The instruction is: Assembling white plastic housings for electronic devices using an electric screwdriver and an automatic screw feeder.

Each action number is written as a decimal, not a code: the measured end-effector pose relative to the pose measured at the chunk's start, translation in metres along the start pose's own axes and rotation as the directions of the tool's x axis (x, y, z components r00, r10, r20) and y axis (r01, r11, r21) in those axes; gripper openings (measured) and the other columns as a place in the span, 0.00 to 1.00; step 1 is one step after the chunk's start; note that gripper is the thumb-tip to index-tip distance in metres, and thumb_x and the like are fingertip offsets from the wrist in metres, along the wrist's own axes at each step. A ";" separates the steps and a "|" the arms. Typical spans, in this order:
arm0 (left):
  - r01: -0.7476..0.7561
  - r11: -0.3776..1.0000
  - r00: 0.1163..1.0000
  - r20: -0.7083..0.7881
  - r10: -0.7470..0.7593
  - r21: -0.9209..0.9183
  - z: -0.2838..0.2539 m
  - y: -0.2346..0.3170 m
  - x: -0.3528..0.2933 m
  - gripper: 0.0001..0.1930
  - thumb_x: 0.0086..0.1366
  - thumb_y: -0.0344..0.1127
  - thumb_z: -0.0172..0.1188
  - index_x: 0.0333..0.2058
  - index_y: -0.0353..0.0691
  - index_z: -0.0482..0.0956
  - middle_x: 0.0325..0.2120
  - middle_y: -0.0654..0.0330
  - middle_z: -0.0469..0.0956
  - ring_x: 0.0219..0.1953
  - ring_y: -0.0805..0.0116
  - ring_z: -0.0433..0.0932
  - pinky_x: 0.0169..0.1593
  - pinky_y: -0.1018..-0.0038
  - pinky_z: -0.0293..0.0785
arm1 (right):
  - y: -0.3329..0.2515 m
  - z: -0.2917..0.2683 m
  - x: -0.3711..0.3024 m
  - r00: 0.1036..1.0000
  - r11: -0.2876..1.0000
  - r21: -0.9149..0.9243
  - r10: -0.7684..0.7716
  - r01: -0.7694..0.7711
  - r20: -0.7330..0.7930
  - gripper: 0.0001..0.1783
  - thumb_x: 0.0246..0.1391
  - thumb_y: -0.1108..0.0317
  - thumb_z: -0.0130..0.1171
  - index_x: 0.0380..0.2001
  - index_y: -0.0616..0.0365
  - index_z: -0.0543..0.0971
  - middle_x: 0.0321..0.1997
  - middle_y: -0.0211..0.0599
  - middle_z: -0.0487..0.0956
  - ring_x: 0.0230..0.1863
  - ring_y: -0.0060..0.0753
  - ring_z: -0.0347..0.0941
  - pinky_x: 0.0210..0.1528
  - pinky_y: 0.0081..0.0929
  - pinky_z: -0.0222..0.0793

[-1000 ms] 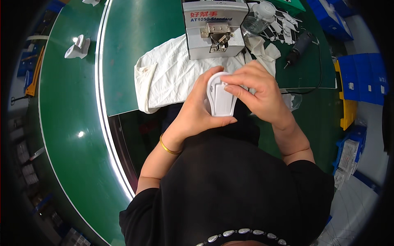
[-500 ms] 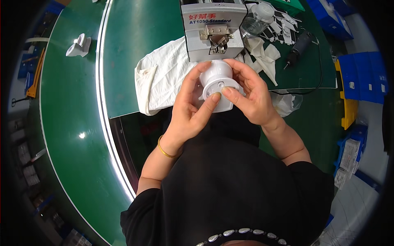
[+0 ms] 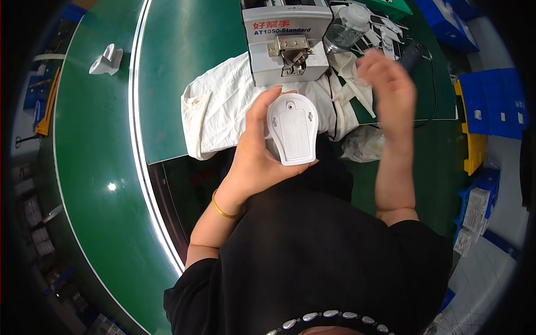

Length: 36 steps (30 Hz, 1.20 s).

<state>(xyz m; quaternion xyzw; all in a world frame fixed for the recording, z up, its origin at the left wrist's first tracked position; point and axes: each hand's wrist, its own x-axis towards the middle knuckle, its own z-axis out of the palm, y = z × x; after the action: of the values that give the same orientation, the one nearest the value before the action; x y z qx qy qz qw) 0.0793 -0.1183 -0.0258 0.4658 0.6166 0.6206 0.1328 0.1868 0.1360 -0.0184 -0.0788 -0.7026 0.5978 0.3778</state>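
My left hand [image 3: 258,151] is wrapped round a white plastic housing [image 3: 296,134], its flat, rounded back face turned up toward me. That face has a recessed panel, a small hole near the far end and a slot on either side. The housing is above the near edge of the bench, in front of a grey box-shaped machine [image 3: 287,53] with a metal fixture on its front. My right hand [image 3: 389,86] is off the housing, raised over the right side of the bench. Motion smears its fingers. Just beyond it lies a dark electric screwdriver [image 3: 412,54], partly covered by the hand.
A white cloth [image 3: 220,106] is spread under and before the machine. Behind my right hand are a clear jar [image 3: 347,30] and several white plastic parts [image 3: 387,36]. Another white part [image 3: 106,60] sits on the green surface at left. Blue bins [image 3: 494,103] stand at right.
My right hand has let go of the white housing and moved right and away from me, toward the screwdriver. The housing is turned over in my left hand, back face now up.
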 end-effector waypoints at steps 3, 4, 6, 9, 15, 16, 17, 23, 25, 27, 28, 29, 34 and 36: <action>0.014 0.994 1.000 -0.026 -0.011 0.107 -0.006 -0.001 -0.004 0.56 0.37 0.32 0.81 0.65 0.40 0.56 0.62 0.50 0.62 0.61 0.51 0.67 0.63 0.62 0.66 | 0.017 -0.077 0.050 0.868 0.658 -0.687 -0.102 -0.307 -0.486 0.32 0.54 0.55 0.68 0.56 0.65 0.75 0.49 0.46 0.80 0.48 0.32 0.77 0.54 0.26 0.70; -0.029 0.980 1.000 -0.003 0.030 0.197 -0.004 -0.003 0.000 0.56 0.36 0.32 0.81 0.65 0.40 0.57 0.61 0.50 0.63 0.60 0.51 0.67 0.62 0.62 0.66 | 0.034 -0.126 0.055 0.840 0.283 -0.847 -0.189 -0.449 -0.508 0.41 0.47 0.46 0.71 0.57 0.63 0.74 0.51 0.52 0.79 0.51 0.40 0.77 0.56 0.32 0.70; -0.008 0.985 1.000 0.006 0.007 0.171 0.000 -0.012 -0.001 0.55 0.36 0.32 0.81 0.64 0.40 0.58 0.61 0.50 0.64 0.59 0.50 0.67 0.62 0.61 0.66 | 0.067 -0.162 0.066 0.776 0.183 -0.766 -0.023 -0.617 -0.630 0.43 0.39 0.45 0.74 0.54 0.64 0.75 0.45 0.48 0.80 0.49 0.42 0.78 0.51 0.33 0.72; 0.015 0.987 0.999 0.042 -0.022 0.159 0.008 -0.021 -0.004 0.54 0.37 0.34 0.81 0.63 0.39 0.59 0.59 0.50 0.66 0.61 0.52 0.66 0.63 0.61 0.64 | 0.070 -0.166 0.078 0.647 0.465 -0.457 0.459 -0.759 -0.608 0.39 0.42 0.50 0.72 0.51 0.66 0.73 0.44 0.48 0.78 0.40 0.38 0.77 0.42 0.33 0.76; -0.060 0.958 0.998 0.031 0.053 0.281 0.013 -0.043 -0.009 0.44 0.38 0.31 0.79 0.57 0.44 0.70 0.58 0.46 0.68 0.59 0.42 0.67 0.60 0.57 0.67 | 0.071 -0.180 0.062 0.790 0.615 0.617 0.613 -0.491 0.017 0.26 0.52 0.66 0.64 0.51 0.68 0.70 0.44 0.47 0.76 0.40 0.35 0.75 0.37 0.29 0.72; -0.091 0.942 0.995 0.074 0.070 0.323 0.012 -0.046 -0.010 0.43 0.39 0.32 0.79 0.58 0.47 0.72 0.59 0.47 0.67 0.61 0.43 0.66 0.62 0.58 0.65 | 0.069 -0.176 0.058 0.853 0.662 0.598 0.517 -0.452 0.072 0.30 0.52 0.71 0.59 0.58 0.68 0.65 0.52 0.50 0.73 0.48 0.41 0.73 0.49 0.35 0.72; -0.123 0.924 0.989 0.121 0.084 0.362 0.011 -0.049 -0.012 0.42 0.40 0.33 0.79 0.58 0.50 0.74 0.60 0.47 0.67 0.63 0.45 0.64 0.64 0.59 0.64 | 0.053 -0.152 0.052 0.851 0.663 0.594 0.520 -0.455 0.072 0.30 0.52 0.71 0.59 0.58 0.68 0.65 0.52 0.50 0.73 0.48 0.41 0.73 0.49 0.35 0.72; -0.159 0.932 0.986 0.108 0.131 0.325 0.013 -0.051 -0.010 0.41 0.38 0.33 0.78 0.57 0.53 0.76 0.58 0.43 0.67 0.59 0.41 0.67 0.60 0.56 0.67 | -0.044 -0.011 0.064 0.960 0.842 0.516 0.009 -0.158 0.279 0.35 0.57 0.75 0.51 0.67 0.64 0.55 0.58 0.51 0.69 0.62 0.48 0.67 0.69 0.58 0.55; -0.140 0.931 0.989 0.097 0.113 0.338 0.011 -0.054 -0.014 0.41 0.39 0.33 0.78 0.57 0.52 0.76 0.59 0.45 0.67 0.61 0.42 0.66 0.61 0.57 0.66 | -0.061 0.039 0.067 0.987 0.907 0.421 -0.044 -0.026 0.155 0.30 0.59 0.77 0.50 0.65 0.64 0.58 0.51 0.49 0.74 0.52 0.42 0.74 0.62 0.52 0.66; -0.127 0.935 0.991 0.086 0.104 0.332 0.010 -0.056 -0.017 0.41 0.39 0.34 0.79 0.58 0.52 0.76 0.60 0.47 0.66 0.62 0.44 0.65 0.62 0.59 0.66 | -0.091 0.097 0.067 0.997 0.920 0.386 -0.057 0.074 -0.055 0.25 0.52 0.77 0.62 0.53 0.66 0.68 0.40 0.39 0.77 0.39 0.32 0.77 0.46 0.27 0.75; -0.132 0.938 0.990 0.079 0.113 0.320 0.011 -0.053 -0.016 0.41 0.39 0.34 0.79 0.58 0.52 0.76 0.60 0.46 0.66 0.61 0.44 0.66 0.62 0.59 0.66 | -0.099 0.100 0.069 0.997 0.923 0.378 -0.061 0.075 -0.050 0.25 0.52 0.77 0.62 0.53 0.66 0.68 0.40 0.39 0.77 0.39 0.32 0.77 0.46 0.27 0.75; -0.138 0.940 0.990 0.075 0.121 0.312 0.011 -0.053 -0.016 0.41 0.39 0.34 0.79 0.58 0.53 0.76 0.60 0.46 0.66 0.60 0.45 0.67 0.61 0.60 0.67 | -0.101 0.102 0.069 0.994 0.946 0.306 -0.110 0.102 0.008 0.25 0.52 0.78 0.62 0.53 0.66 0.68 0.41 0.40 0.77 0.42 0.33 0.77 0.49 0.29 0.74; -0.147 0.943 0.989 0.069 0.133 0.299 0.010 -0.054 -0.015 0.41 0.39 0.34 0.79 0.58 0.54 0.76 0.60 0.45 0.65 0.59 0.45 0.68 0.60 0.60 0.68 | -0.111 0.121 0.065 0.998 0.999 -0.018 -0.028 0.029 0.057 0.30 0.46 0.82 0.67 0.53 0.64 0.68 0.41 0.37 0.77 0.42 0.29 0.76 0.48 0.27 0.74; -0.141 0.944 0.990 0.062 0.128 0.297 0.010 -0.055 -0.016 0.41 0.39 0.34 0.79 0.58 0.55 0.76 0.60 0.45 0.66 0.59 0.45 0.68 0.59 0.60 0.68 | -0.105 0.125 0.070 0.997 0.989 -0.130 -0.068 0.071 0.026 0.31 0.45 0.83 0.68 0.53 0.64 0.68 0.41 0.36 0.76 0.40 0.27 0.76 0.46 0.26 0.74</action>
<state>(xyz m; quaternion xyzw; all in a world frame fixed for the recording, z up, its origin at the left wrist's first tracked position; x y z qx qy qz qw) 0.0726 -0.1122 -0.0830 0.5343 0.6678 0.5174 0.0306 0.0958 0.0493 0.1063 -0.0724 -0.7467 0.5376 0.3850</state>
